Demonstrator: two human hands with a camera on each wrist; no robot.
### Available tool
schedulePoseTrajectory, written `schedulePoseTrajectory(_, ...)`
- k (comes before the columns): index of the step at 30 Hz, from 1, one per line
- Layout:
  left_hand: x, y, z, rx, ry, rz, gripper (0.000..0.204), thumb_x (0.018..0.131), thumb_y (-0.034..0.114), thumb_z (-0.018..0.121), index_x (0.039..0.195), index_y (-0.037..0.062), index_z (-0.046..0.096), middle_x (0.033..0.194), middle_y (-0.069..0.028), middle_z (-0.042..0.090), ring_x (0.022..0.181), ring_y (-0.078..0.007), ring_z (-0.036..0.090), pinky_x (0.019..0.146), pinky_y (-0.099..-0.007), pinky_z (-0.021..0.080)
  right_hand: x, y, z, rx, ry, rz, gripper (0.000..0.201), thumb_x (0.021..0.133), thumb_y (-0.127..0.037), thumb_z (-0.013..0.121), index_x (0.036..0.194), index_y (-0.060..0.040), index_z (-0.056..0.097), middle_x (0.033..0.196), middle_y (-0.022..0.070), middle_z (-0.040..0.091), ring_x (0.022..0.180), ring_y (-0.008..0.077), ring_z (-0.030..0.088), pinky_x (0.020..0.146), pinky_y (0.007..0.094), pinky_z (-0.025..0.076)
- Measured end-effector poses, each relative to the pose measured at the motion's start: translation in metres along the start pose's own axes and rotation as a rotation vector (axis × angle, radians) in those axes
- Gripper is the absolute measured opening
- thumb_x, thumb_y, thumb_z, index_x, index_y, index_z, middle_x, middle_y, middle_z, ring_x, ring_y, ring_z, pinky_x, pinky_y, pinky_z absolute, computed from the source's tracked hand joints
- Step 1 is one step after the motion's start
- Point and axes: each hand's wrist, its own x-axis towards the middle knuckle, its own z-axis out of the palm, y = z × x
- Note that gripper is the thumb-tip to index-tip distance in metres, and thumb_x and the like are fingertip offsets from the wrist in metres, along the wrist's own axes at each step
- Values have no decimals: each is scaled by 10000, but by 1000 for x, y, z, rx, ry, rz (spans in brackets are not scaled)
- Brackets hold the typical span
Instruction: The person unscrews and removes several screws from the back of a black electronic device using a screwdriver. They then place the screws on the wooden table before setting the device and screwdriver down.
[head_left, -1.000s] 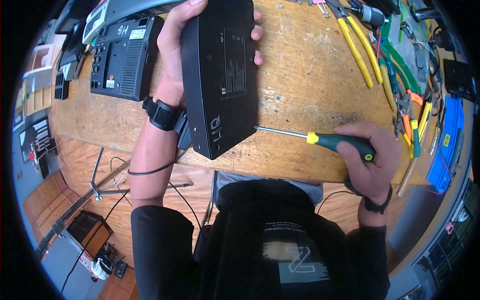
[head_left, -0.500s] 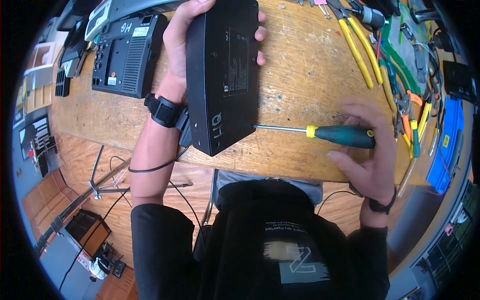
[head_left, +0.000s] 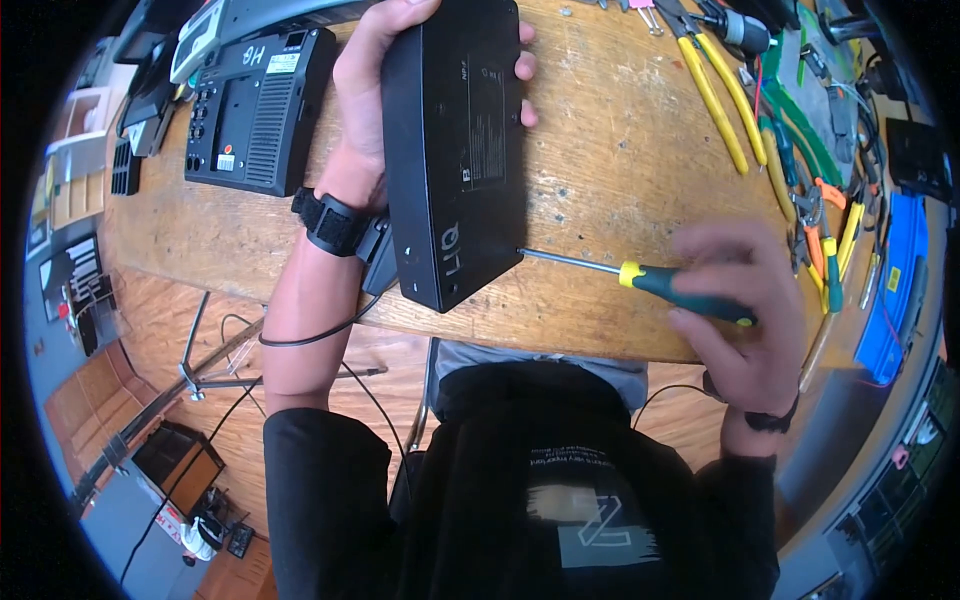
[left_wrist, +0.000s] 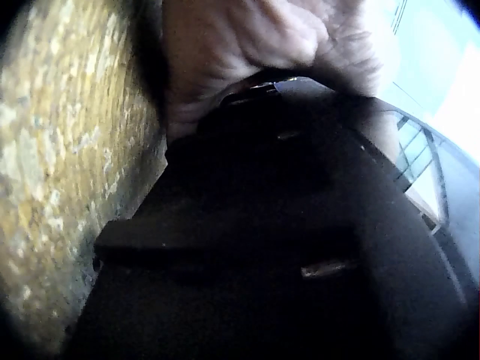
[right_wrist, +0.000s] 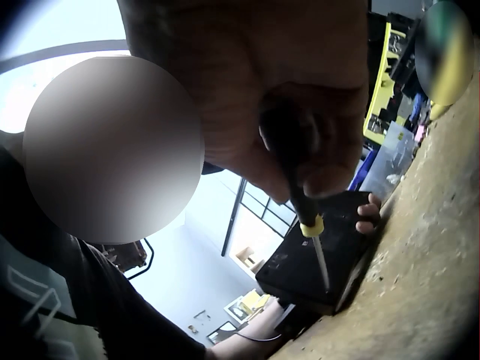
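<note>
A black box-shaped device (head_left: 455, 150) is held on edge above the wooden table by my left hand (head_left: 365, 90), whose fingertips wrap round its far side. The tip of a green and yellow screwdriver (head_left: 690, 295) meets the device's lower right corner. My right hand (head_left: 755, 320) is curled round the screwdriver's handle, its fingers blurred. In the right wrist view the screwdriver's yellow collar (right_wrist: 312, 226) and shaft point at the corner of the device (right_wrist: 300, 262). The left wrist view shows the dark device (left_wrist: 240, 225) close up beneath the palm (left_wrist: 270, 45).
Another black device (head_left: 255, 115) lies at the table's upper left. Yellow-handled pliers (head_left: 712, 105), an orange-handled tool (head_left: 812, 250), a green mat (head_left: 815, 125) and a blue case (head_left: 893, 290) are at the right. A cable (head_left: 320, 342) runs from my left wrist.
The black device has shifted slightly right and turned a little in my left hand. My right hand's fingers have opened and closed about the handle, and the screwdriver is tilted slightly differently.
</note>
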Motion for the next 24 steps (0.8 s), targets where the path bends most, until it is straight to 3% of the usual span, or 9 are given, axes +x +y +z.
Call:
schedulePoseTrajectory(2, -2, 1, 0, -5, 6, -22, 619, 928, 501, 562, 1216, -46, 586, 1131, -202, 636, 976, -328, 645, 797, -515, 590, -6, 6, -1, -1, -35, -18, 363, 826, -75, 848, 1142, -31, 675, 1001, 123, 713, 881, 251, 715, 769, 317, 556)
schedulePoseTrajectory(5, -4, 0, 4, -26, 56, 9, 623, 930, 504, 558, 1216, -48, 585, 1128, -202, 638, 981, -325, 643, 807, -518, 584, -10, 8, 4, 45, 62, 134, 346, 808, -48, 842, 1116, -40, 684, 1034, 122, 704, 894, 240, 699, 759, 314, 551)
schedulePoseTrajectory(8, -1, 1, -2, 15, -13, 33, 625, 930, 505, 556, 1219, -49, 582, 1127, -203, 638, 986, -325, 641, 814, -521, 583, -3, -5, 13, 144, 163, 258, 267, 819, -39, 831, 1051, -39, 699, 992, 117, 698, 832, 206, 674, 732, 305, 536)
schedulePoseTrajectory(11, -1, -1, 1, -8, 19, 19, 626, 930, 504, 557, 1223, -48, 580, 1131, -205, 638, 986, -327, 640, 813, -523, 583, 4, -6, 5, 127, 96, 107, 277, 840, -49, 829, 1078, -38, 688, 964, 111, 702, 784, 175, 656, 719, 291, 529)
schedulePoseTrajectory(12, 0, -1, 0, -6, 16, 19, 633, 928, 508, 558, 1222, -52, 579, 1133, -207, 638, 986, -327, 641, 813, -524, 584, 5, 6, -2, 47, 21, -16, 312, 840, -50, 830, 1112, -39, 678, 979, 110, 706, 788, 165, 652, 716, 284, 528)
schedulePoseTrajectory(14, 1, -1, -1, 1, 11, 21, 647, 923, 515, 560, 1220, -59, 578, 1136, -209, 637, 987, -328, 643, 813, -527, 584, 1, 12, -4, -26, -50, -28, 365, 831, -45, 832, 1155, -42, 666, 1024, 113, 706, 828, 154, 649, 712, 276, 527)
schedulePoseTrajectory(18, 0, -3, 1, -36, 25, 0, 689, 908, 538, 572, 1220, -77, 574, 1133, -217, 636, 983, -329, 648, 811, -530, 585, -8, 4, 4, 120, 49, 398, 355, 813, -28, 828, 1132, -38, 672, 1056, 114, 693, 899, 153, 653, 709, 275, 521)
schedulePoseTrajectory(20, -1, -2, 2, -84, 25, -5, 707, 903, 548, 576, 1221, -83, 572, 1134, -220, 635, 980, -330, 651, 812, -531, 585, -3, -2, 8, 221, 109, 412, 313, 826, -31, 821, 1105, -32, 677, 1008, 105, 691, 874, 149, 657, 712, 272, 517)
schedulePoseTrajectory(24, -1, -3, 3, 22, 73, 16, 705, 904, 547, 575, 1224, -81, 570, 1135, -221, 635, 973, -330, 653, 806, -529, 589, 7, 10, -4, 80, 14, -4, 352, 854, -48, 816, 1163, -33, 648, 968, 96, 704, 828, 127, 665, 715, 250, 514)
